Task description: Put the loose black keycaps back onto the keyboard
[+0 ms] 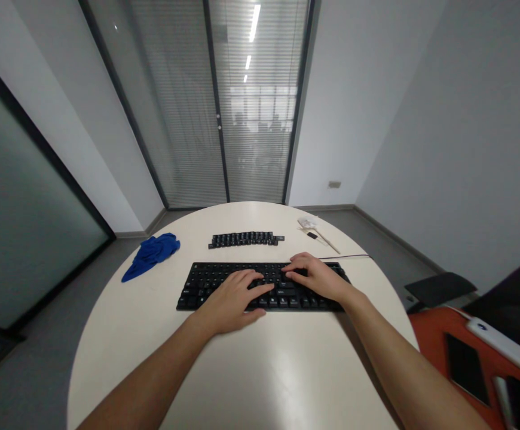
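A black keyboard (197,285) lies across the middle of a round white table (260,370). My left hand (235,298) rests flat on the keyboard's middle keys, fingers stretched to the right. My right hand (316,276) lies on the keys at the right half, fingers pointing left. Neither hand holds anything. Behind the keyboard sits a row of loose black keycaps (244,239).
A crumpled blue cloth (152,253) lies at the table's left. Small tools and a white packet (314,229) sit at the far right. The keyboard's cable (349,257) runs off the right edge. An orange seat with phones (470,364) stands at lower right.
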Demonstrator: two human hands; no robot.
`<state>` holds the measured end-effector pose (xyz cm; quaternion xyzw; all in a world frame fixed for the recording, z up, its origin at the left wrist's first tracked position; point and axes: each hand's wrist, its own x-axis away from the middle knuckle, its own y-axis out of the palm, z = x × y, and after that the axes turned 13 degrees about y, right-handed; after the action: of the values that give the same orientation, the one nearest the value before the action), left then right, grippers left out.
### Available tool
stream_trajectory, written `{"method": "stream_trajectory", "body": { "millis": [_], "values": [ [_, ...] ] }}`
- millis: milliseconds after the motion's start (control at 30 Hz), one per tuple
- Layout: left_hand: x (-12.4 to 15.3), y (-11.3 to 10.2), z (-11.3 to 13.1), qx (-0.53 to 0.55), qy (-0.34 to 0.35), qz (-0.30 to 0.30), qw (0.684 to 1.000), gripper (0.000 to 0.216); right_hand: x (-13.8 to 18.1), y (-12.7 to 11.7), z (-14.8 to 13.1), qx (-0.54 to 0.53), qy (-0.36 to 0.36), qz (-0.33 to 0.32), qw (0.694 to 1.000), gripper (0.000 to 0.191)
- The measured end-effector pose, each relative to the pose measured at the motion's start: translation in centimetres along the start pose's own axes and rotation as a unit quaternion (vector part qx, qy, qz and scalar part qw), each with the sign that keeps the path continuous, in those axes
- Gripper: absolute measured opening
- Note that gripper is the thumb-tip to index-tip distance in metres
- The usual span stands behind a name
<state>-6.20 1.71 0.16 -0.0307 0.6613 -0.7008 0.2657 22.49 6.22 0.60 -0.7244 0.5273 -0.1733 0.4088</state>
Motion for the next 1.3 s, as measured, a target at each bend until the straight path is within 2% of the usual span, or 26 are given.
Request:
{"method": "stream_trajectory", "body": {
  "millis": [67, 167, 267, 367, 733, 933, 1133, 1300],
  "values": [
    [0.0, -0.1, 0.1, -0.004, 0.000, -0.005, 1.000, 0.054, 0.0, 0.1, 0.0, 0.009, 0.006, 0.015, 1.000, 0.024],
    [-0.1, -0.1, 0.1, -0.003, -0.004, -0.007, 1.000, 0.054, 0.0, 0.2, 0.1, 0.036, 0.037, 0.041, 0.998, 0.038],
    [-0.1, 0.0, 0.1, 0.005, -0.006, -0.002, 1.000, 0.054, 0.0, 0.2, 0.3, 0.048, 0.092, 0.031, 0.994, 0.048],
    [-0.1, 0.0, 0.1, 0.006, -0.008, -0.002, 1.000, 0.053, -0.2, 0.1, 0.5, 0.045, 0.131, 0.004, 0.990, 0.049],
    [-0.2, 0.0, 0.1, 0.008, -0.009, 0.000, 1.000, 0.052, -0.9, -0.2, 0.4, 0.031, 0.192, -0.040, 0.980, 0.048],
    [-0.2, 0.0, 0.1, 0.012, -0.007, 0.002, 1.000, 0.051, -1.1, -0.1, 0.5, 0.040, 0.201, -0.040, 0.978, 0.046],
    [-0.2, 0.0, 0.2, 0.002, -0.009, -0.006, 1.000, 0.052, -0.8, 0.2, 1.1, 0.065, 0.178, -0.022, 0.982, 0.046],
    [-0.1, 0.1, 0.0, 0.004, -0.008, -0.003, 1.000, 0.051, -0.2, 0.3, 0.6, 0.084, 0.165, -0.002, 0.983, 0.043]
  ]
}}
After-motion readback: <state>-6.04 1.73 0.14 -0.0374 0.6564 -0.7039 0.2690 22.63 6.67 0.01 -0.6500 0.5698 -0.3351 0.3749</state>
